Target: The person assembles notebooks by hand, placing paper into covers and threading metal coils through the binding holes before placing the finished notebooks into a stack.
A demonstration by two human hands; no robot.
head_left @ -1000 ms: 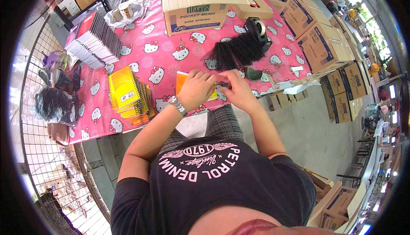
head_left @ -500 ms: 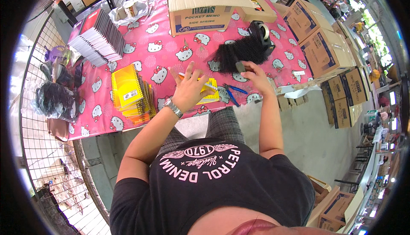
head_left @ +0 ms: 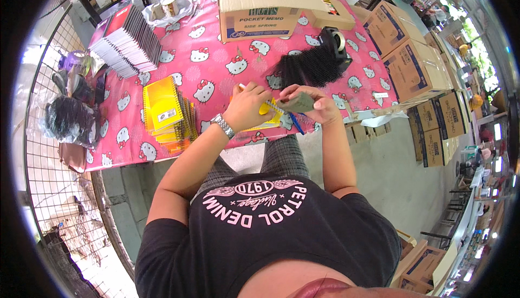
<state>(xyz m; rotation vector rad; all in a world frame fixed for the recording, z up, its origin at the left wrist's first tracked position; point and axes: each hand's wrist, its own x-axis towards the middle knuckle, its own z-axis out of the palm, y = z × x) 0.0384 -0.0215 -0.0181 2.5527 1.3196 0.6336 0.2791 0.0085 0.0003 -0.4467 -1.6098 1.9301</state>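
So the yellow notebook [head_left: 264, 115] is sitting at the near edge of the surface [head_left: 216, 76], which has a pink cartoon-cat cover on it. The left hand [head_left: 250, 105] lies flat on top of the notebook, fingers spread and pressing it down, a metal watch [head_left: 223, 125] on that wrist. The right hand [head_left: 311, 103] is just to the right, touching the notebook's spiral edge, and its grip is pinched shut on a small dark flat piece [head_left: 297, 102]; can't tell what that piece actually is. A blue pen [head_left: 296, 123] lies right under the right hand at the surface edge.

Just left of the notebook there's a stack of more yellow notebooks [head_left: 165, 109], fanned out a bit. Further back from the hands is a pile of black spiral bindings [head_left: 309, 66], with a black tape dispenser [head_left: 335, 39] touching its far right end. At the far side stands an open cardboard box [head_left: 260, 6], and far left a slanted stack of dark notebooks [head_left: 127, 42]. More closed cartons [head_left: 417, 65] are piled on the floor to the right.
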